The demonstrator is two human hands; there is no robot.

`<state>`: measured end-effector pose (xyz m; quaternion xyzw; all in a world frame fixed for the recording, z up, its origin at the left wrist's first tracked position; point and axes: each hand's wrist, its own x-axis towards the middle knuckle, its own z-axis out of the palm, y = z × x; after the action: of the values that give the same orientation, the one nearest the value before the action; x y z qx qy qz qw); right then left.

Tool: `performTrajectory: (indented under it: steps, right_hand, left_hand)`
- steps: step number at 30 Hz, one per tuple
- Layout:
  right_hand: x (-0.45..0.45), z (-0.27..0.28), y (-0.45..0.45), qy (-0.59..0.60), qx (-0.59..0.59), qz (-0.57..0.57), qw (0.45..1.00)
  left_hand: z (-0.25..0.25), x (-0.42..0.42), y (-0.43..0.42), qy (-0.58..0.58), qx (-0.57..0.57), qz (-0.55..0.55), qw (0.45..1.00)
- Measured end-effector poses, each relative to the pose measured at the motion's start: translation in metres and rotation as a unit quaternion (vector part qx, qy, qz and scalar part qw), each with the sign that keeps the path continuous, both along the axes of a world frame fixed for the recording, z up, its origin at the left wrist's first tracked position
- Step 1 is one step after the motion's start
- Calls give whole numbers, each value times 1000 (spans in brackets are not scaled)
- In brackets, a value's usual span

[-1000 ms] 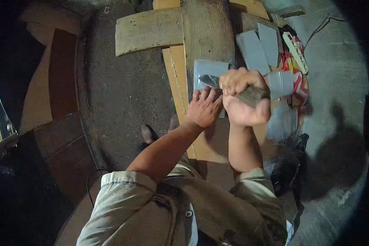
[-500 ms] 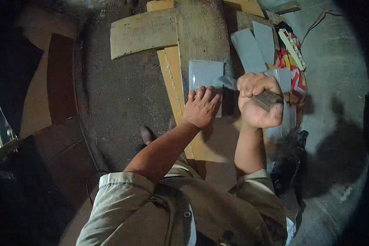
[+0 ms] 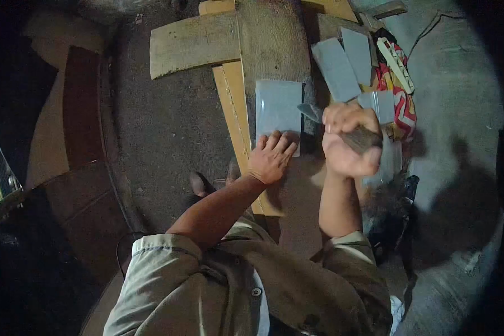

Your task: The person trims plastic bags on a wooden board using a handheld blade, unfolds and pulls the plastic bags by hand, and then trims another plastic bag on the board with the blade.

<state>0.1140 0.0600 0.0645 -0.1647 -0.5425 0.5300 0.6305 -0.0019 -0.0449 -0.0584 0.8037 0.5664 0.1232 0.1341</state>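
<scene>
A clear, glossy plastic sheet or bag (image 3: 279,106) lies flat on a long wooden board (image 3: 271,42). My left hand (image 3: 270,159) presses on its near end, with fingers outstretched. To the right, raised above the board's edge, my right hand (image 3: 351,137) is closed round the wooden handle (image 3: 361,139) of a knife. The knife's short pointed blade (image 3: 309,112) sticks out leftward near the sheet's right edge. A narrow gap shows between blade and sheet. The blade is slightly blurred.
Pale flat sheets (image 3: 337,68) lie right of the board. Beyond them are a white power strip (image 3: 396,65) and a red and yellow cloth or wrapper (image 3: 403,112). A curved plank (image 3: 195,46) juts left. Orange-brown cardboard (image 3: 234,112) lies beneath. Dark ground (image 3: 162,129) extends left.
My left hand has slid slightly toward me along the plastic sheet, uncovering more of it. My right hand with the knife has shifted a little, and its blade now sits just off the sheet's edge.
</scene>
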Motion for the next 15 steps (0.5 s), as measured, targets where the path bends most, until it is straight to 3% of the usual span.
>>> performTrajectory:
  steps: [3, 6, 9, 12, 15]
  right_hand:
    - [-15, 5, -17, 101, 15, 55, 993]
    - [-31, 0, -27, 45, -16, 48, 998]
    - [-39, 18, -32, 83, 8, 82, 993]
    - [-46, -8, -18, 44, -17, 103, 994]
    - [-40, -2, -17, 69, -54, 67, 994]
  left_hand:
    - [-3, -3, -1, -2, 26, 8, 1000]
    - [-2, -1, 1, -15, 19, 8, 1000]
    - [4, -4, 1, -43, 24, 12, 999]
    - [1, -4, 1, -35, 5, 7, 999]
    - [2, -3, 0, -29, 36, 13, 999]
